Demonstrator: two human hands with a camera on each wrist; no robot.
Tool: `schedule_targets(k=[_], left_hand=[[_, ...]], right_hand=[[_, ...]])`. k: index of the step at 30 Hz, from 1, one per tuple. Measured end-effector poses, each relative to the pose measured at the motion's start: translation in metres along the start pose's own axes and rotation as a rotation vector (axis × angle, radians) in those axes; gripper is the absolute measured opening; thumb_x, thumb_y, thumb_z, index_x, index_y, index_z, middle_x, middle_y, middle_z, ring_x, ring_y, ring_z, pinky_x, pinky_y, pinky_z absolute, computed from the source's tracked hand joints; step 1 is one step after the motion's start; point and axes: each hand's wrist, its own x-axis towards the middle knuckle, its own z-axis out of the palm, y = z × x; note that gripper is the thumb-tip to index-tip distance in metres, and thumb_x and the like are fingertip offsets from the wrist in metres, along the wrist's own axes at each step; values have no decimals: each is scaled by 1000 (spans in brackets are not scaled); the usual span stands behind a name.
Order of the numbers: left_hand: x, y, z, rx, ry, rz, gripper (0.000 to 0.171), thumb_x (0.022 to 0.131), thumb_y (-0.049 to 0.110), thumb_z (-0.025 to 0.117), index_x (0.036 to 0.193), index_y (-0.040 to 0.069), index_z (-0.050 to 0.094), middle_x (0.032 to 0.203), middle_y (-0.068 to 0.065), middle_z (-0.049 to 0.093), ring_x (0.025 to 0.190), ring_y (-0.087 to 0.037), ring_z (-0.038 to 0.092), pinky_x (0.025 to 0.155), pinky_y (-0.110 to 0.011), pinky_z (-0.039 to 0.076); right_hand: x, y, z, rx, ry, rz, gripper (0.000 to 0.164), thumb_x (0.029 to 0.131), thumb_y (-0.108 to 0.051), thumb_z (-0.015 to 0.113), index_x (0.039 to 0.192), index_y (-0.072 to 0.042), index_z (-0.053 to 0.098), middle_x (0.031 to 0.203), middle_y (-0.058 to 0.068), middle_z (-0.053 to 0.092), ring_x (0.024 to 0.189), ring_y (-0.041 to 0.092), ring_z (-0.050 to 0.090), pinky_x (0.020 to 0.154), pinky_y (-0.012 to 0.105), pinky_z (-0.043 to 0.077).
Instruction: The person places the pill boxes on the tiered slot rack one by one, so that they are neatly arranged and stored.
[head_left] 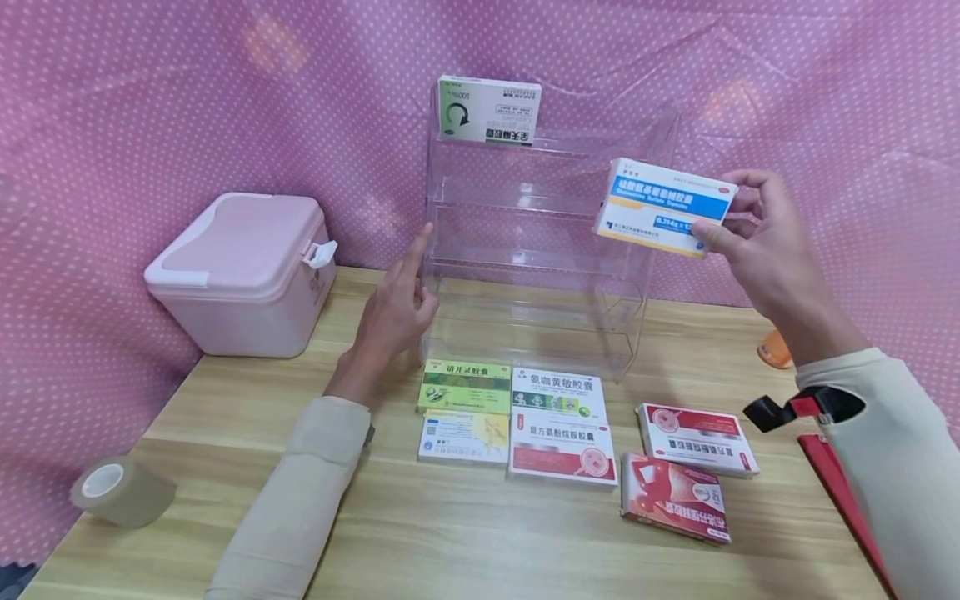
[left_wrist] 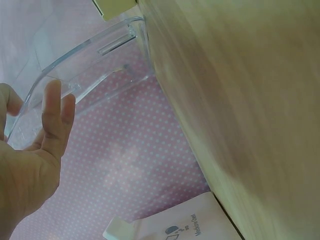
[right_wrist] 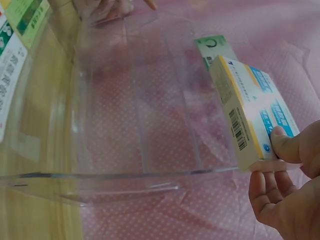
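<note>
Tabletop: six boxes (plus one held box)

The right hand pinches a white, blue and yellow medicine box between thumb and fingers. Left of the fingers spreads a clear plastic rack; beyond them shows a green-and-white medicine box, with wood-grain counter farthest left.

Head view: pink lidded case 9 o'clock, tape roll 8, orange item 3, flat red item 4, dotted cloth 12.
</note>
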Motion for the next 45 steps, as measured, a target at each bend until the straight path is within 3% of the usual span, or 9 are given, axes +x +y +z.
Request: schedule_targets(k=[9,19,25,33,39,45], left_hand=[[1,-1,0,3,-1,-12,98,95,7,60,172,46,13,115,-13,61,79,-25,52,63,-37,47],[0,-2,2,5,6,-5,98,94,8,60,172,46,14,112,-13,60,80,-25,52,63,-37,47],[0,-3,3,6,9,9,98,93,7,60,173,44,16,109,-13,60,80,-25,52,64,-39,48],[0,-3,1,12,11,5,98,94,8,59,173,45,15,108,-13,58,78,-25,50,63,-38,46],[0,-3,0,9,12,7,97,94,8,60,173,44,15,109,-13,59,79,-25,51,63,-38,47],[0,-3,1,4,5,11,97,94,8,60,173,43,16,106,-14,59,79,-25,52,63,-38,46]], right_hand=[[31,-20,11,79,71,-43,54,98,6,67,138,-23,46,116,-7,55,103,5,65,84,12,57],[60,-30,14,132,146,18,55,100,2,67,142,-26,45,118,-9,51,106,9,62,84,12,57],[73,-41,16,176,204,-42,52,98,8,65,135,-25,49,115,-7,51,99,8,63,84,12,58],[86,-67,22,140,247,-84,53,96,10,66,134,-25,51,112,-10,54,99,7,62,84,11,58],[99,-81,22,159,265,-45,55,96,11,64,133,-28,51,111,-10,54,99,6,61,89,14,58],[110,-76,24,142,299,-42,52,97,7,66,132,-29,53,107,-12,55,99,5,61,103,25,56]])
